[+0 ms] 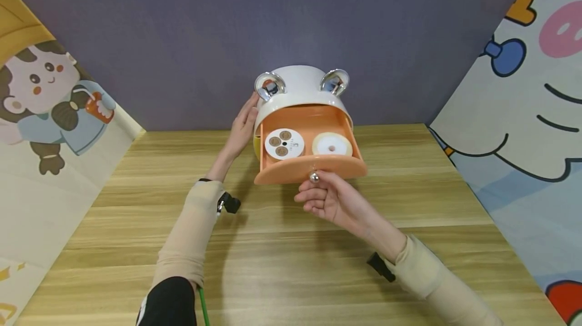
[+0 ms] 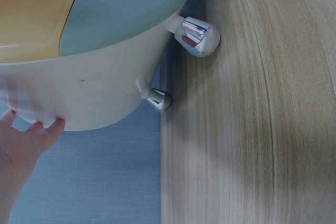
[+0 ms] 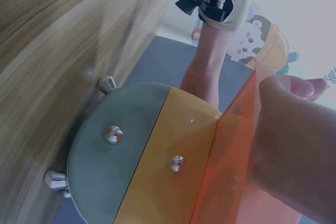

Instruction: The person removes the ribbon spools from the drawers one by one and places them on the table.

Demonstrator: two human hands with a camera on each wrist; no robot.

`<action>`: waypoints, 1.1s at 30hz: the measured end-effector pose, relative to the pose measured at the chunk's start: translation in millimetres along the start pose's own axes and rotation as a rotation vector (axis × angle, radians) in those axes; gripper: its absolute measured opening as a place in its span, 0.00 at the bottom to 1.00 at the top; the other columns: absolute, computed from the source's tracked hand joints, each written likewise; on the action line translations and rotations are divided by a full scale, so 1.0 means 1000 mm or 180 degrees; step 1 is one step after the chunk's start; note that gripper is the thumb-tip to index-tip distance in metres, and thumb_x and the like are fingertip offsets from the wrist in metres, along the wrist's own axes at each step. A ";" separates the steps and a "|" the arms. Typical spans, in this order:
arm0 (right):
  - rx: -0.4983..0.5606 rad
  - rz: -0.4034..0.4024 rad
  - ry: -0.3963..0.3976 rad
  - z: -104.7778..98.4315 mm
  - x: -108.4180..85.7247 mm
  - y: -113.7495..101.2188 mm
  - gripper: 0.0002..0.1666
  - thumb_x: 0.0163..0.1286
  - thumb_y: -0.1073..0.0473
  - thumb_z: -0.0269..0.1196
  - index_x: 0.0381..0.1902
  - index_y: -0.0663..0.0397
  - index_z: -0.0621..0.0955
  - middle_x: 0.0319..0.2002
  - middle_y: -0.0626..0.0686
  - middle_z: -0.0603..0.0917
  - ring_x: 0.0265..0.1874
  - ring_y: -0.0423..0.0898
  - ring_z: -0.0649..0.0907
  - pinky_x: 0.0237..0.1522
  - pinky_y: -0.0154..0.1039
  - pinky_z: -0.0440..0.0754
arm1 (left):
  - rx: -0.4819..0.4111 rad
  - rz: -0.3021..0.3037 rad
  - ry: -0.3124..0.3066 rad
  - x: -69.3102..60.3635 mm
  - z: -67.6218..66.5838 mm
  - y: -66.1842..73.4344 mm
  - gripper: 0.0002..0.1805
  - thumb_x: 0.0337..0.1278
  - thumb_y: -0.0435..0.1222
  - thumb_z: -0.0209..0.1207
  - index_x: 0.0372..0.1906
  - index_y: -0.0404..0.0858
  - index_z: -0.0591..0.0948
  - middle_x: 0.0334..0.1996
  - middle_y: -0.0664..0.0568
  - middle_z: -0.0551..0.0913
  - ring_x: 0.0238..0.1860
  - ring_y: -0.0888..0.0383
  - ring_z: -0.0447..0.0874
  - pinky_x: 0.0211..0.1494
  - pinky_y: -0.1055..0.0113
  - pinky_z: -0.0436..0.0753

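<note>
A small rounded white chest (image 1: pixel 297 83) with silver ears stands at the back of the table, its orange top drawer (image 1: pixel 284 173) pulled out. My right hand (image 1: pixel 338 202) pinches the drawer's silver knob (image 1: pixel 314 177) between thumb and forefinger, the other fingers loosely bent. In the drawer lie a white disc (image 1: pixel 294 150) with three brown circles on the left and a cream-and-white round piece (image 1: pixel 322 144) with a small centre spot on the right. Against the chest's left side rests my left hand (image 1: pixel 241 131); the left wrist view shows its extended fingertips touching the white wall (image 2: pixel 94 90).
Below the orange drawer, the yellow drawer (image 3: pixel 160 182) and grey-green drawer (image 3: pixel 126 161) are closed, each with a silver knob. Silver feet (image 2: pixel 198 38) carry the chest on the wooden table (image 1: pixel 282 265). A grey-blue panel (image 1: pixel 191 48) rises behind, with cartoon-printed panels at both sides.
</note>
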State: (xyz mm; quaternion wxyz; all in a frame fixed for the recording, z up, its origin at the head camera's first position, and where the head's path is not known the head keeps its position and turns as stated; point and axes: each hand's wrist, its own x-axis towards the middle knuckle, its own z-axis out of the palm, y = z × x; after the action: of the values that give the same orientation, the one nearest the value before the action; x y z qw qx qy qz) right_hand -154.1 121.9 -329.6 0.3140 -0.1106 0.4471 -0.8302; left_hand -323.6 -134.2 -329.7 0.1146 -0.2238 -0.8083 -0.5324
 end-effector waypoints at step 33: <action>-0.2567 -0.0674 -0.0980 0.033 -0.039 -0.058 0.23 0.73 0.69 0.57 0.65 0.65 0.71 0.61 0.62 0.80 0.56 0.52 0.84 0.59 0.45 0.83 | 0.0034 0.0067 0.0042 0.013 0.003 -0.038 0.26 0.80 0.41 0.38 0.78 0.48 0.59 0.80 0.54 0.52 0.81 0.53 0.46 0.83 0.52 0.48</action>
State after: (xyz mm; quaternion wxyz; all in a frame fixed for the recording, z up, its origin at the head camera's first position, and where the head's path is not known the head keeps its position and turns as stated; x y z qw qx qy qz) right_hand -133.2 147.2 -259.8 0.2219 -0.3917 0.6694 -0.5910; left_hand -353.6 -140.7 -356.6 0.1268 -0.2281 -0.8079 -0.5284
